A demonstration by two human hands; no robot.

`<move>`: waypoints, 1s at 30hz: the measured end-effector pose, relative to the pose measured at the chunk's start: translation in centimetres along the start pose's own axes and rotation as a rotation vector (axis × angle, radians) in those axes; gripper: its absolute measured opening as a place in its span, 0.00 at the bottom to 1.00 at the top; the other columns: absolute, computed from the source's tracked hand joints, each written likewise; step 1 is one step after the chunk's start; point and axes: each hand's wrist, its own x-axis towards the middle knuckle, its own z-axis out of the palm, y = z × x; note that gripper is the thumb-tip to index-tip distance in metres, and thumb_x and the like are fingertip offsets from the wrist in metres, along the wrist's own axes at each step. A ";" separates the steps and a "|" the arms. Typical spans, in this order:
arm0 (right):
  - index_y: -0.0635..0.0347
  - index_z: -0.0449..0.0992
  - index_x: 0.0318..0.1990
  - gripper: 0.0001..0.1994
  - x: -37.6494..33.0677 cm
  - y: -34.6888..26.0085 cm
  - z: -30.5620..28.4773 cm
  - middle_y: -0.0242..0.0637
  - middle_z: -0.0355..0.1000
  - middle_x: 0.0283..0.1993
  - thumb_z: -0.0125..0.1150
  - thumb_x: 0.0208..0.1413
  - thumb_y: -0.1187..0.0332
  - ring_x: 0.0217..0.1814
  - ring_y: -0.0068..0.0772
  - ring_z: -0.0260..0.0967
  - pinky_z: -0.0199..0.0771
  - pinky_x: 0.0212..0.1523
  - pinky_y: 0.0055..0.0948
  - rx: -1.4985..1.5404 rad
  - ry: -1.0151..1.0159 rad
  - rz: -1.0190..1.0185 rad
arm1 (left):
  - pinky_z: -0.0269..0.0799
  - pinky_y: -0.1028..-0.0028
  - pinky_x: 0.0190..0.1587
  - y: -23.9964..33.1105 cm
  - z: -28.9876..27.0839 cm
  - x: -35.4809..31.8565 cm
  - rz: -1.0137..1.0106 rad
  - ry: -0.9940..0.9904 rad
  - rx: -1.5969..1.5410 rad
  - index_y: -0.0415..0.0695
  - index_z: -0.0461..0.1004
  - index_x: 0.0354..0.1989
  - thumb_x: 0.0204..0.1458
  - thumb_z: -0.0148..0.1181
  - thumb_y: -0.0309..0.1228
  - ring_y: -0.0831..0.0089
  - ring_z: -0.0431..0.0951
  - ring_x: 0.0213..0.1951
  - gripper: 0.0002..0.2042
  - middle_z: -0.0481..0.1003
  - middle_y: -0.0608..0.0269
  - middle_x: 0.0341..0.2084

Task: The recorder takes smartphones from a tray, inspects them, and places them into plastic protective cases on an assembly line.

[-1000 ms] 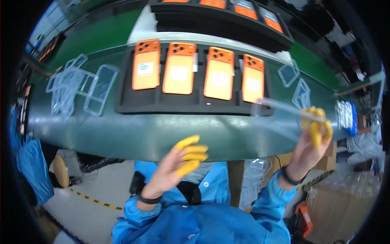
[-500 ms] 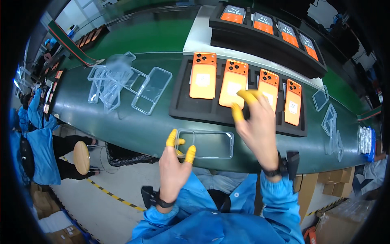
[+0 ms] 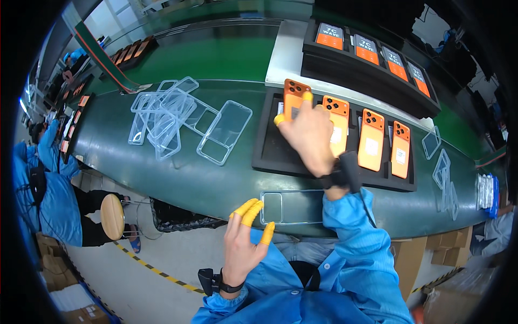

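One orange phone [image 3: 294, 100] at the left end of the black foam tray [image 3: 280, 156], and the right hand [image 3: 310, 132] is right on it! Narrow grip here, yellow-tipped thumb on one long side, finger on the other; the phone's lower end is hidden behind the hand, so I can't tell whether it's clear of its slot. Three more orange phones [image 3: 371, 140] sit in a row to the right. Down at the near edge of the green bench [image 3: 135, 178], a clear case [image 3: 294, 207] lies flat, partly under the right sleeve. The left hand [image 3: 243, 245] is at its left end, thumb and fingers spread wide; touching or just beside, I can't say. And over to the left, a jumbled pile of clear cases [image 3: 164, 116]
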 end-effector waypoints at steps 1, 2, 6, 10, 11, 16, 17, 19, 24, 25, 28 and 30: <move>0.68 0.74 0.47 0.26 0.4 -0.1 -1.0 0.57 0.75 0.39 0.67 0.47 0.54 0.47 0.56 0.74 0.76 0.45 0.48 0.085 -0.114 0.066 | 0.71 0.62 0.54 -0.4 -0.2 0.0 0.056 -0.020 0.047 0.37 0.75 0.52 0.47 0.70 0.24 0.54 0.75 0.52 0.22 0.74 0.50 0.52; 0.69 0.70 0.57 0.34 0.7 1.1 -2.1 0.52 0.77 0.40 0.64 0.51 0.48 0.43 0.50 0.77 0.76 0.44 0.46 0.141 -0.142 0.077 | 0.71 0.62 0.54 -0.6 -0.2 0.4 0.057 -0.017 0.042 0.37 0.75 0.52 0.47 0.70 0.24 0.54 0.75 0.52 0.22 0.74 0.50 0.52; 0.69 0.69 0.58 0.27 -2.2 6.1 -7.5 0.50 0.78 0.41 0.56 0.61 0.55 0.40 0.40 0.79 0.77 0.45 0.34 1.356 -0.718 0.134 | 0.68 0.58 0.59 -0.4 -1.3 1.6 0.155 0.045 0.018 0.39 0.72 0.56 0.41 0.75 0.28 0.49 0.72 0.57 0.30 0.70 0.46 0.58; 0.74 0.62 0.65 0.32 -7.9 10.5 -9.5 0.57 0.76 0.52 0.51 0.61 0.55 0.49 0.48 0.78 0.75 0.55 0.38 1.683 -1.266 0.294 | 0.58 0.45 0.66 2.2 -2.7 5.2 0.416 0.048 0.274 0.47 0.67 0.63 0.28 0.81 0.37 0.45 0.61 0.67 0.45 0.63 0.48 0.65; 0.74 0.61 0.66 0.33 -9.1 10.1 -10.1 0.57 0.76 0.51 0.50 0.61 0.56 0.50 0.47 0.78 0.74 0.56 0.37 1.634 -1.284 0.314 | 0.57 0.45 0.66 3.7 -3.2 5.9 0.472 -0.055 0.344 0.47 0.69 0.62 0.27 0.79 0.36 0.48 0.61 0.67 0.45 0.64 0.50 0.64; 0.70 0.72 0.60 0.30 -12.3 12.6 -8.3 0.49 0.78 0.50 0.47 0.66 0.48 0.44 0.35 0.78 0.77 0.47 0.29 1.425 -1.324 0.282 | 0.64 0.50 0.61 3.3 -1.2 5.6 0.652 -0.312 0.399 0.45 0.75 0.57 0.25 0.74 0.34 0.62 0.74 0.53 0.39 0.74 0.60 0.49; 0.70 0.72 0.60 0.30 -12.6 13.1 -8.4 0.49 0.78 0.50 0.47 0.66 0.48 0.44 0.35 0.78 0.77 0.47 0.29 1.436 -1.316 0.292 | 0.67 0.53 0.57 3.4 -0.9 5.5 0.646 -0.287 0.353 0.44 0.76 0.55 0.24 0.74 0.34 0.64 0.76 0.45 0.38 0.75 0.62 0.42; 0.66 0.76 0.55 0.28 -12.9 13.6 -9.3 0.45 0.79 0.47 0.42 0.70 0.48 0.37 0.28 0.76 0.75 0.38 0.24 1.141 -0.993 0.281 | 0.68 0.54 0.56 3.2 -0.9 5.3 0.596 -0.325 0.357 0.43 0.76 0.55 0.24 0.74 0.34 0.64 0.76 0.44 0.39 0.75 0.61 0.41; 0.65 0.79 0.51 0.14 -15.4 15.8 -8.7 0.40 0.79 0.42 0.52 0.67 0.65 0.37 0.26 0.74 0.73 0.37 0.24 0.946 -0.403 0.077 | 0.68 0.57 0.54 1.7 -0.5 6.5 0.472 -0.419 0.348 0.42 0.76 0.52 0.25 0.75 0.33 0.61 0.76 0.40 0.35 0.76 0.59 0.38; 0.65 0.78 0.50 0.12 -15.7 15.8 -8.3 0.40 0.79 0.41 0.56 0.64 0.68 0.38 0.28 0.75 0.73 0.39 0.26 0.874 -0.293 0.017 | 0.67 0.57 0.55 1.4 0.0 6.7 0.461 -0.418 0.301 0.43 0.76 0.50 0.26 0.74 0.33 0.60 0.76 0.40 0.33 0.76 0.59 0.37; 0.63 0.78 0.51 0.18 -15.9 15.5 -8.4 0.46 0.76 0.50 0.68 0.52 0.70 0.49 0.47 0.73 0.70 0.54 0.38 0.551 -0.267 -0.188 | 0.66 0.56 0.57 1.8 0.4 7.1 0.446 -0.461 0.323 0.43 0.76 0.50 0.26 0.74 0.33 0.60 0.77 0.41 0.34 0.76 0.59 0.37; 0.62 0.78 0.52 0.22 -16.0 15.4 -7.9 0.46 0.73 0.56 0.72 0.48 0.66 0.54 0.52 0.68 0.68 0.56 0.41 0.499 -0.270 -0.263 | 0.65 0.55 0.58 1.6 0.6 7.3 0.427 -0.489 0.346 0.42 0.76 0.50 0.25 0.75 0.34 0.59 0.76 0.43 0.34 0.76 0.59 0.38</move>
